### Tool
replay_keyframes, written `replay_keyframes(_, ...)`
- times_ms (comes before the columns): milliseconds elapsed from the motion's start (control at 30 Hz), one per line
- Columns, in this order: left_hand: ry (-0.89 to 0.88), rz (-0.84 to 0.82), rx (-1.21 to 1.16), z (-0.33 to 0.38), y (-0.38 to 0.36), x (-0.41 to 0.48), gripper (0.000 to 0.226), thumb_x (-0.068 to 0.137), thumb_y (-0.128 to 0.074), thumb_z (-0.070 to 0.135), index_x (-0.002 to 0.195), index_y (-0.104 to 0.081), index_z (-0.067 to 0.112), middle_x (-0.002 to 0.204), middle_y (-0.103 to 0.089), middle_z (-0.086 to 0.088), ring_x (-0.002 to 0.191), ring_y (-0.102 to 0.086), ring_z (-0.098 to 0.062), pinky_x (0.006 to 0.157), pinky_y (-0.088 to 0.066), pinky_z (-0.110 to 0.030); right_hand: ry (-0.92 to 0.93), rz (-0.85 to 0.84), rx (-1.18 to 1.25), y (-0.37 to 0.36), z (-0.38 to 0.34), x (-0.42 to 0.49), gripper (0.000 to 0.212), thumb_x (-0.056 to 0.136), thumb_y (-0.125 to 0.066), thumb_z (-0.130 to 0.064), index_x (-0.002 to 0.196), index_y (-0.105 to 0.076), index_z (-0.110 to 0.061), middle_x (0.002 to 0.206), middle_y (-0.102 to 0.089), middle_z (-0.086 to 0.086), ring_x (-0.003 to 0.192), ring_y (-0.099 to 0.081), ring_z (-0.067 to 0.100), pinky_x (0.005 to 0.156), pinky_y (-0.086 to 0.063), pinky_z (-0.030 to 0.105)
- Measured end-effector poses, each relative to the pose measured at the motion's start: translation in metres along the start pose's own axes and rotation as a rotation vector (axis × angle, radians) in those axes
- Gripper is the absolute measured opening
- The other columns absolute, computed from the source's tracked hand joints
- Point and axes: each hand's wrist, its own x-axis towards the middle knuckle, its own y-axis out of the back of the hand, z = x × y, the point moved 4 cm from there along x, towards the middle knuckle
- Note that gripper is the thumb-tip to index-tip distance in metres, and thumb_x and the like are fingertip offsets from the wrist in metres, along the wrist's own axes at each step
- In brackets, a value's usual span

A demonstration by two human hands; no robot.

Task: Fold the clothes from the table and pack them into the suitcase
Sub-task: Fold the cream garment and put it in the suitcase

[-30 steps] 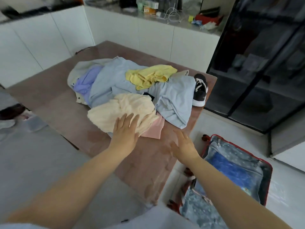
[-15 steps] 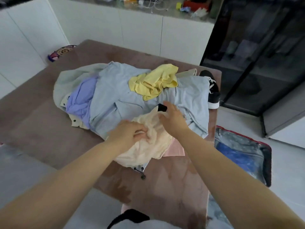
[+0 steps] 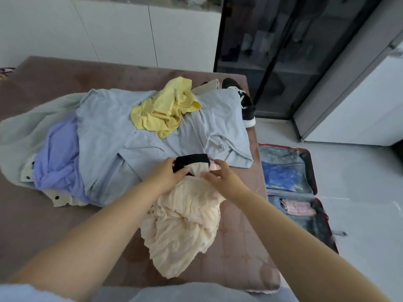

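A cream gauzy garment (image 3: 185, 227) with a black waistband (image 3: 192, 161) lies crumpled on the brown table (image 3: 54, 225) in front of me. My left hand (image 3: 169, 174) grips the waistband's left end. My right hand (image 3: 220, 174) pinches the cream cloth just under the band's right end. Behind it sprawls a pile: a light blue garment (image 3: 122, 131), a yellow one (image 3: 165, 110) on top, a lilac one (image 3: 57, 158) and a pale green one (image 3: 26, 127) at left. The open red suitcase (image 3: 310, 171) lies on the floor at right, with a folded pink item (image 3: 298, 208) inside.
A black and white shoe (image 3: 244, 101) rests at the table's far right corner. A dark glass cabinet (image 3: 294, 51) stands behind it, white cabinets (image 3: 109, 31) along the back wall. A polka-dot cream cloth (image 3: 58, 199) sticks out under the pile.
The cream garment has been pulled toward me and stretched out, baring its black waistband. Both hands moved up to grip its top edge. My view shifted left and closer.
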Motion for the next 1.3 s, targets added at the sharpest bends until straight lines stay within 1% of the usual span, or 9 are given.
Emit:
replay_keyframes(133,-0.06,0.122,-0.112,0.02,0.001,-0.005,0.027,0.09,-0.058,0.026,0.066,-0.051,0.018,0.065,-0.053,0.005,0.068,-0.052,-0.015,0.054,-0.034,-0.019,-0.047,0.009,0.027,0.01,-0.003,0.008,0.052,0.092,-0.052,-0.043,0.138,-0.037,-0.024,0.113,-0.059,0.003,0.098,-0.058,0.019,0.085,-0.048,0.029)
replay_keyframes(267,-0.276,0.051,-0.187,0.054,0.027,-0.015,0.015,0.091,-0.057,0.015,0.103,-0.065,0.011,0.095,-0.068,-0.002,0.09,-0.062,-0.017,0.082,-0.049,-0.028,0.168,-0.046,-0.201,0.024,-0.023,0.008,0.057,0.078,-0.073,-0.037,0.13,-0.05,-0.03,0.11,-0.044,-0.004,0.104,-0.048,0.012,0.094,-0.044,0.029)
replay_keyframes(367,-0.434,-0.01,-0.251,0.086,0.06,-0.026,0.017,0.091,-0.056,0.009,0.102,-0.063,0.02,0.091,-0.063,0.011,0.085,-0.058,0.003,0.079,-0.044,-0.008,0.453,-0.041,-0.263,0.041,-0.059,0.002,0.062,0.071,-0.08,-0.028,0.127,-0.052,-0.027,0.128,-0.041,-0.012,0.124,-0.037,0.005,0.106,-0.032,0.021)
replay_keyframes(467,-0.548,0.033,-0.305,0.113,0.096,-0.031,0.029,0.09,-0.056,0.004,0.098,-0.06,0.032,0.094,-0.063,0.016,0.085,-0.058,0.012,0.084,-0.043,-0.008,0.425,-0.197,-0.152,0.049,-0.102,-0.012,0.038,0.082,-0.07,-0.025,0.117,-0.054,-0.026,0.108,-0.058,-0.023,0.094,-0.052,-0.021,0.081,-0.037,-0.001)
replay_keyframes(567,-0.605,0.178,-0.339,0.127,0.122,-0.031,0.031,0.088,-0.058,0.002,0.099,-0.061,0.031,0.098,-0.063,0.018,0.093,-0.059,0.006,0.091,-0.044,-0.013,0.439,-0.142,0.017,0.058,-0.131,-0.015,0.023,0.091,-0.059,-0.024,0.097,-0.063,-0.002,0.077,-0.068,-0.001,0.068,-0.065,0.003,0.073,-0.051,0.016)
replay_keyframes(767,-0.3,0.287,-0.248,0.107,0.1,-0.017,0.058,0.078,-0.071,0.016,0.128,-0.042,0.016,0.115,-0.054,0.001,0.096,-0.056,-0.012,0.085,-0.048,-0.026,0.456,0.036,0.068,0.069,-0.151,-0.016,0.015,0.093,-0.054,-0.02,0.094,-0.065,-0.011,0.053,-0.062,0.0,0.046,-0.052,0.01,0.06,-0.045,0.021)
replay_keyframes(867,-0.271,0.134,-0.142,0.097,0.076,-0.017,0.03,0.082,-0.068,0.018,0.109,-0.058,0.01,0.101,-0.063,0.0,0.091,-0.06,-0.015,0.078,-0.048,-0.024,0.432,0.143,0.032,0.08,-0.147,-0.017,0.025,0.091,-0.058,-0.024,0.067,-0.06,-0.016,0.046,-0.052,-0.005,0.046,-0.044,0.01,0.054,-0.037,0.017)
replay_keyframes(1033,-0.241,0.083,-0.081,0.082,0.072,-0.018,0.004,0.087,-0.06,0.014,0.09,-0.06,0.014,0.079,-0.057,0.008,0.071,-0.052,-0.007,0.057,-0.039,-0.007,0.381,0.225,-0.014,0.106,-0.133,-0.015,0.01,0.088,-0.062,-0.022,0.09,-0.07,-0.018,0.075,-0.064,0.001,0.069,-0.052,0.012,0.07,-0.044,0.028)
replay_keyframes(1300,-0.303,-0.038,-0.262,0.1,0.114,-0.023,0.017,0.089,-0.06,0.028,0.097,-0.058,0.013,0.089,-0.066,-0.005,0.089,-0.061,-0.019,0.088,-0.047,-0.039,0.322,0.182,-0.093,0.121,-0.124,-0.016,0.017,0.087,-0.063,-0.028,0.096,-0.07,-0.016,0.077,-0.07,-0.001,0.077,-0.061,0.013,0.085,-0.051,0.041)
